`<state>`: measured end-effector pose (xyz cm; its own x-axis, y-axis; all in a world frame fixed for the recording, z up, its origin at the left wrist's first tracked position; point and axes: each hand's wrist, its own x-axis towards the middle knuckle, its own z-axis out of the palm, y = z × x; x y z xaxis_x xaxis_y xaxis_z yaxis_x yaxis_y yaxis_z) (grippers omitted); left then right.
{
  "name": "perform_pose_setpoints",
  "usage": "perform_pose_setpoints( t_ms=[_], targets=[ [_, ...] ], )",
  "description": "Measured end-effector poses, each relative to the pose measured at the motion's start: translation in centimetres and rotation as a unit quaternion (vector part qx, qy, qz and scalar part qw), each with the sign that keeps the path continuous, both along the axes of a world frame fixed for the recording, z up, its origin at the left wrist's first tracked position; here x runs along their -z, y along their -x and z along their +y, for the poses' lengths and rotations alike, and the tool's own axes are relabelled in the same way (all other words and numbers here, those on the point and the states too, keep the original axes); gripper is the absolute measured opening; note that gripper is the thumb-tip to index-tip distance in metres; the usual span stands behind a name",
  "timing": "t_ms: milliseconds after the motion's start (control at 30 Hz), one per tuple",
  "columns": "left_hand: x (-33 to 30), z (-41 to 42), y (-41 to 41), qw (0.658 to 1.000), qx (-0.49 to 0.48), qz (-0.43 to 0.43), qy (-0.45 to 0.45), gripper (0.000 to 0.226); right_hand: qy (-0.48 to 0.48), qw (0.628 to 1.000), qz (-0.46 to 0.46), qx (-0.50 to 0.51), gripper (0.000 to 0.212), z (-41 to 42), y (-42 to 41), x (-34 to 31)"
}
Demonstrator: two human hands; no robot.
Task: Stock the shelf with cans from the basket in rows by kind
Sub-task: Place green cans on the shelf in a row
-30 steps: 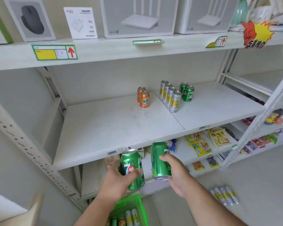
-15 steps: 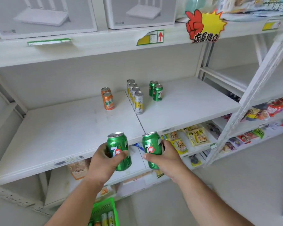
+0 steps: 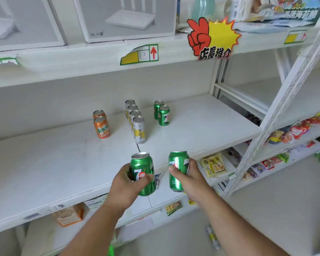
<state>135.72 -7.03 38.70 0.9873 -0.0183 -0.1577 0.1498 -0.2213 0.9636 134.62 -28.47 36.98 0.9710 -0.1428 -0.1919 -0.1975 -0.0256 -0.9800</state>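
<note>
Because each can is smooth, hard and probably full, the left hand [image 3: 127,183] wraps around one green can [image 3: 143,174] and the right hand [image 3: 189,177] around another green can [image 3: 177,169], mid-body, just before the shelf [image 3: 54,163].

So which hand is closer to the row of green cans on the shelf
Right. The right hand, holding a green can, is almost straight in front of the green cans' row; the left hand sits further left, below the silver cans.
</note>
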Motion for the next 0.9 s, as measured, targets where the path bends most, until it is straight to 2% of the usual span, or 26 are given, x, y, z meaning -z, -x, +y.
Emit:
perform_pose_setpoints(
  t_ms=[167, 300, 467, 700, 900],
  targets=[
    [1.1, -0.2, -4.0, 1.000, 0.027, -0.007, 0.003, 0.044, -0.017, 0.999, 0.024, 0.024, 0.036, -1.0, -3.5, 0.0],
    [1.5, -0.5, -6.4, 0.999, 0.038, -0.008, 0.000, 0.046, -0.009, 0.998, 0.046, 0.033, 0.046, -1.6, -5.4, 0.6],
    [2.3, -1.1, -8.6, 0.999, 0.047, -0.003, 0.012, 0.053, 0.056, 0.996, 0.045, 0.050, 0.037, -2.7, -8.1, 0.9],
    [3.4, -3.6, -11.6, 0.999, 0.039, 0.005, 0.024, 0.056, 0.106, 0.991, 0.016, 0.075, 0.044, -6.5, -12.6, 1.9],
    [4.7, -8.0, -15.1, 0.999, 0.033, 0.029, -0.003, 0.060, 0.134, 0.989, 0.021, 0.050, 0.055, -11.6, -17.1, 4.6]
  ],
)
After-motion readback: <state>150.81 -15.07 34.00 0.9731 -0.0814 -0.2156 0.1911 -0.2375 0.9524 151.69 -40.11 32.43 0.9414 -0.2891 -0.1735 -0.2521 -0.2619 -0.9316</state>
